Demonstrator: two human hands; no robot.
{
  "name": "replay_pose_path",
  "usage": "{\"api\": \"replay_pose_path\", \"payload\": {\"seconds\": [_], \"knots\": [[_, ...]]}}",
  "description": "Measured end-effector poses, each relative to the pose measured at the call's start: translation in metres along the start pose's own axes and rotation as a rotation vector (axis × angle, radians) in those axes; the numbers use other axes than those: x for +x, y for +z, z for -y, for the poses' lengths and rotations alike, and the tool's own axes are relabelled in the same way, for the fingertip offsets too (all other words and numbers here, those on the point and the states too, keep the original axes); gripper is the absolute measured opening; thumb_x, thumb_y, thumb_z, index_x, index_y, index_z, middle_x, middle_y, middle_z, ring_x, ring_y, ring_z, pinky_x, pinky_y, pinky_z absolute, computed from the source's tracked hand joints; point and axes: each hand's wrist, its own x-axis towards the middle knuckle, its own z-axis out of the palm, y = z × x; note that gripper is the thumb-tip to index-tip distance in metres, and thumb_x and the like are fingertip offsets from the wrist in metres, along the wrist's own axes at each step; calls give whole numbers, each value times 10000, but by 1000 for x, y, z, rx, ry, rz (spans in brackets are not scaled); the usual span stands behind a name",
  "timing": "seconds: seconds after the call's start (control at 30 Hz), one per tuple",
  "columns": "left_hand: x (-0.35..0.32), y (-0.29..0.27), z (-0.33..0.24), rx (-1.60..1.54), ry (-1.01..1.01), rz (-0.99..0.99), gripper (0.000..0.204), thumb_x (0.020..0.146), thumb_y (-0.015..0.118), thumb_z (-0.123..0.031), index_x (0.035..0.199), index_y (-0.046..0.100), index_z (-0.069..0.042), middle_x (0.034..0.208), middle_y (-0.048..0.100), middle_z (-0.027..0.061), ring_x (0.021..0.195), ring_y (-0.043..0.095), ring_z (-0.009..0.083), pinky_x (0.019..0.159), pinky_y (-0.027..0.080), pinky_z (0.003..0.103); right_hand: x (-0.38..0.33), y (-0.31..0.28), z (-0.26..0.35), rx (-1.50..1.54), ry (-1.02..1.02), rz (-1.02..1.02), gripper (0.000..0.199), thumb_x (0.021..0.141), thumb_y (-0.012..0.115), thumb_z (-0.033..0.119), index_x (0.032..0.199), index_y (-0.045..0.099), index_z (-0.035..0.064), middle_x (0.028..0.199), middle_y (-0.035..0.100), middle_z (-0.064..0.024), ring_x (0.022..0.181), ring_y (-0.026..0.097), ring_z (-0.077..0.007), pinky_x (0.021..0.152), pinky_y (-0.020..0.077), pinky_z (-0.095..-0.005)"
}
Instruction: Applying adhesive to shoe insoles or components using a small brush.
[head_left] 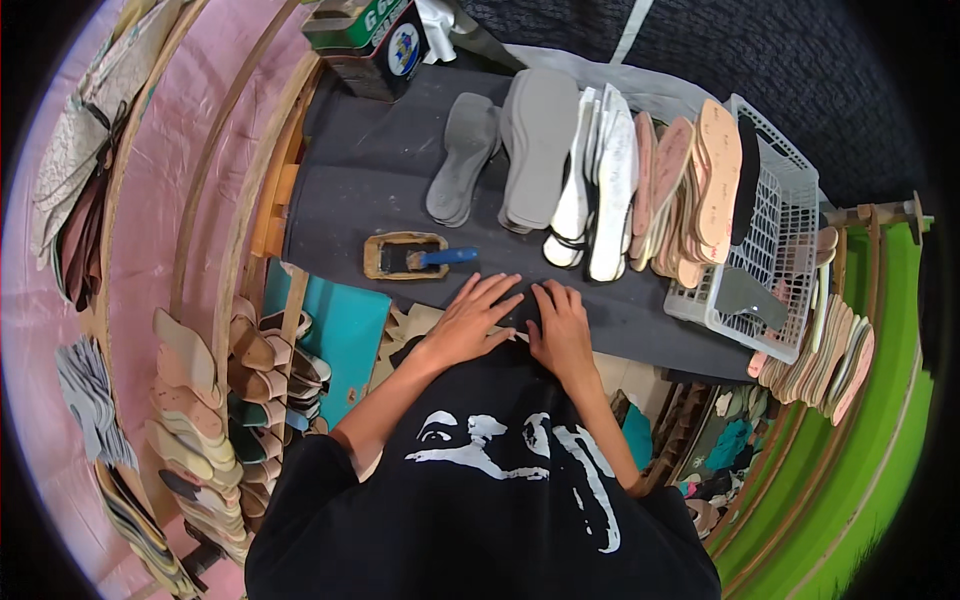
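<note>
1. Pink sheeting covers the wall at far left; tan and brown shoe insoles (190,400) stand stacked in a wooden rack beneath it.
2. Green-and-black metal can (368,40) at the back left corner of the dark grey surface (350,190).
3. Shallow tan glue tray (404,256) with a blue-handled brush (442,258) lying across it, just beyond the left hand.
4. Left hand (468,322): fingers spread, palm down, flat on the surface edge.
5. Small dark flat piece (522,312), hard to make out against the surface, lies at the near edge between both hands, under their fingertips.
6. Right hand (562,330): fingers together, palm down, pressing just beside the left hand.
7. Grey soles (462,160) in a short stack, then larger grey soles (540,145), behind the hands.
8. White soles (600,190), leaning in a row.
9. Tan and pink insoles (690,190), leaning against the basket.
10. White plastic basket (775,230) at the right end of the surface.
11. More insoles (825,360) stacked on edge below the basket, beside a green wall.
</note>
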Motion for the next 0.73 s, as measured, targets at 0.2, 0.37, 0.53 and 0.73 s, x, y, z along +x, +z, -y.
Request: {"api": "replay_pose_path", "payload": {"seconds": [0.2, 0.37, 0.53, 0.73], "knots": [[-24, -31, 27, -80, 112, 226, 579, 991, 717, -348, 1485, 606, -66, 1690, 396, 119, 1605, 274, 332, 1301, 245, 519, 3, 16, 40, -38, 102, 45, 511, 797, 767, 14, 1299, 676, -10, 1408, 568, -208, 1269, 542, -430, 1044, 511, -499], [-18, -71, 31, -396, 124, 360, 404, 984, 734, -294, 1298, 718, -40, 1372, 687, 142, 1328, 600, 339, 1127, 471, 444, 11, 19, 70, 92, 148, -44, 281, 860, 666, -28, 1130, 744, -23, 1204, 697, -189, 1131, 659, -396, 977, 547, -455], [-13, -129, 55, -1137, -102, -36, 229, 974, 712, -77, 1180, 723, 23, 1061, 763, 87, 931, 707, 124, 853, 553, 283, 56, -26, 104, 355, 173, -383, 267, 928, 604, -76, 1166, 720, -43, 1124, 730, -223, 1035, 707, -428, 919, 557, -427], [40, -138, 111, -590, -377, -353, 514, 966, 744, -233, 1426, 633, -34, 1354, 653, 159, 1225, 659, 286, 995, 573, 394, 144, -23, 108, 402, 140, -198, 279, 1008, 631, 54, 1267, 709, -14, 1217, 749, -228, 1120, 743, -338, 966, 560, -406]]}}
